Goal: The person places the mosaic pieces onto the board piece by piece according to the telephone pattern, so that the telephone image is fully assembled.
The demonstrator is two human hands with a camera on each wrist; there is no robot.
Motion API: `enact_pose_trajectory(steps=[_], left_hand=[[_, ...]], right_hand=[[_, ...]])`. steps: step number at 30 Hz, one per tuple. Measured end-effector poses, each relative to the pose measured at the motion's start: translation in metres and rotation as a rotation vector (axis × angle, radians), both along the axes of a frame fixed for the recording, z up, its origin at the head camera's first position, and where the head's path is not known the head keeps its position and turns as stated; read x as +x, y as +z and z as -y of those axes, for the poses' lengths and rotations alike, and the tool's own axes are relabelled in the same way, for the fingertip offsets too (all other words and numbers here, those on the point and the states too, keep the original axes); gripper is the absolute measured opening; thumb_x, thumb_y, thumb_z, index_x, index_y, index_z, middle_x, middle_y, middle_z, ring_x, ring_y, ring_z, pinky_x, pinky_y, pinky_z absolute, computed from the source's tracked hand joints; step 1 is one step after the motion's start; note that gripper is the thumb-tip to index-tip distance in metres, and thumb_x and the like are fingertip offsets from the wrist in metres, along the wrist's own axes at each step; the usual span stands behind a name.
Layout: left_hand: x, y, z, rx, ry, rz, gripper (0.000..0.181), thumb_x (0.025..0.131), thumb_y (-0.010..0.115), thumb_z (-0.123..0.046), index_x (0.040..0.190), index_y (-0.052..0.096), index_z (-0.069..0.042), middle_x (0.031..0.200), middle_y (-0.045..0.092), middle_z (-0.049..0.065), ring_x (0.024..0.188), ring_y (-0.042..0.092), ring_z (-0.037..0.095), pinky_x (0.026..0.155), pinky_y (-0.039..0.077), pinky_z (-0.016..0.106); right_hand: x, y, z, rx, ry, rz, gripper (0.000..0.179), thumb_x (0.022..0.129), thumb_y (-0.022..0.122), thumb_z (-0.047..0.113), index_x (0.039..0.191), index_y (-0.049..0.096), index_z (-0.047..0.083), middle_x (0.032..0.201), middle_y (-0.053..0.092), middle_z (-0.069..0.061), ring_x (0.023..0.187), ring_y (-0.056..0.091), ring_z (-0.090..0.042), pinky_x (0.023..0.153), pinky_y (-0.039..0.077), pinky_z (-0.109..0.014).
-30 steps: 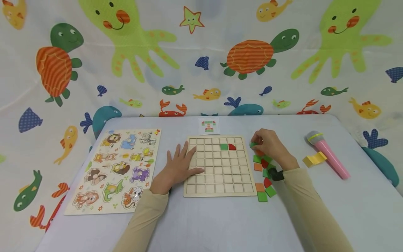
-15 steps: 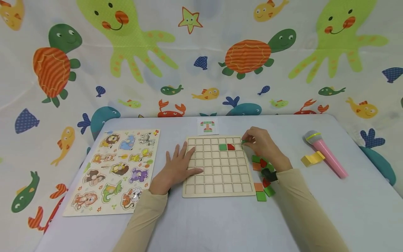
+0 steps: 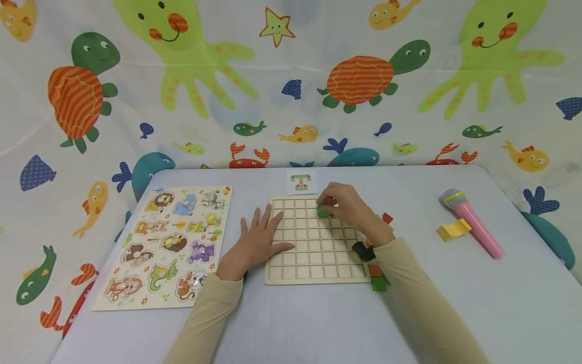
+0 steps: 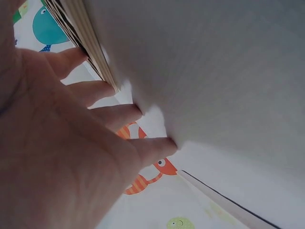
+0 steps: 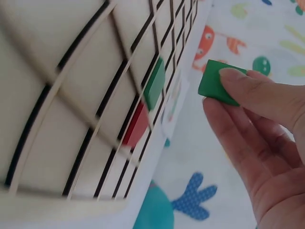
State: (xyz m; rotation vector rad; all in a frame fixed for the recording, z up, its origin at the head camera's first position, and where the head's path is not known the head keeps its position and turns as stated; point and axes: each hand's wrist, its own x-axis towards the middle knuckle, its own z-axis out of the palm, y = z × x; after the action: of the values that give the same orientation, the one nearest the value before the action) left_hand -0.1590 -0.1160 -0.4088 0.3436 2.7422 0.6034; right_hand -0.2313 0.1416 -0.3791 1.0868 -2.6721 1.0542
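My right hand (image 3: 346,206) is over the upper part of the wooden grid board (image 3: 302,259). In the right wrist view it pinches a green square tile (image 5: 213,85) between thumb and fingers, held off the board. Two pieces sit in the grid's cells there: a green square (image 5: 155,85) and, beside it, a red quarter-round tile (image 5: 137,126). My left hand (image 3: 256,241) lies with fingers spread at the board's left edge, its thumb over the grid. The left wrist view shows its straight fingertips (image 4: 167,144) on the white table and against the board's side.
Behind the board lies a small pattern card (image 3: 301,182). Loose orange tiles (image 3: 375,270) and other colours lie along its right side, partly under my right forearm. Further right are a yellow block (image 3: 453,230) and a pink toy microphone (image 3: 475,225). An animal puzzle (image 3: 168,247) lies left.
My right hand has carried the green square tile from the loose pieces leftward over the board, up to the placed green and red tiles. My left hand has stayed put.
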Motion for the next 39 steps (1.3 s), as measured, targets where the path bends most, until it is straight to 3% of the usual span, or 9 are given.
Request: enact_pose_trajectory(steps=[6,17,33,39], left_hand=[[-0.001,-0.001,-0.001,-0.007,0.003,0.002,0.093,0.099,0.065,-0.057,0.167,0.024,-0.008,0.174,0.002,0.021,0.158,-0.005,0.047,0.120,-0.005,0.073],[0.000,0.002,-0.003,-0.009,0.001,0.008,0.092,0.099,0.066,-0.055,0.166,0.025,-0.007,0.174,0.003,0.022,0.158,-0.003,0.048,0.120,-0.004,0.073],[-0.001,0.005,-0.003,-0.014,0.008,0.015,0.093,0.100,0.065,-0.056,0.167,0.024,-0.008,0.174,0.002,0.022,0.158,-0.005,0.047,0.120,-0.004,0.073],[-0.001,0.004,-0.002,-0.017,0.009,0.015,0.093,0.099,0.065,-0.055,0.167,0.024,-0.007,0.174,0.002,0.022,0.158,-0.004,0.047,0.120,-0.004,0.073]], right_hand=[[-0.001,-0.001,0.015,0.004,0.045,0.004,0.013,0.086,0.079,-0.010,0.097,0.078,-0.004,0.094,0.070,-0.012,0.085,0.071,-0.025,0.080,0.061,-0.038],[-0.005,-0.013,0.020,0.060,0.012,0.100,0.011,0.090,0.078,-0.007,0.100,0.079,-0.004,0.095,0.071,-0.012,0.090,0.072,-0.026,0.081,0.061,-0.033],[-0.008,-0.013,0.022,0.135,-0.011,0.067,0.013,0.092,0.075,-0.008,0.103,0.080,-0.004,0.095,0.070,-0.013,0.092,0.072,-0.028,0.080,0.061,-0.033],[-0.011,-0.013,0.022,0.184,0.018,0.054,0.016,0.093,0.073,-0.008,0.107,0.080,-0.003,0.099,0.071,-0.013,0.093,0.071,-0.028,0.081,0.060,-0.033]])
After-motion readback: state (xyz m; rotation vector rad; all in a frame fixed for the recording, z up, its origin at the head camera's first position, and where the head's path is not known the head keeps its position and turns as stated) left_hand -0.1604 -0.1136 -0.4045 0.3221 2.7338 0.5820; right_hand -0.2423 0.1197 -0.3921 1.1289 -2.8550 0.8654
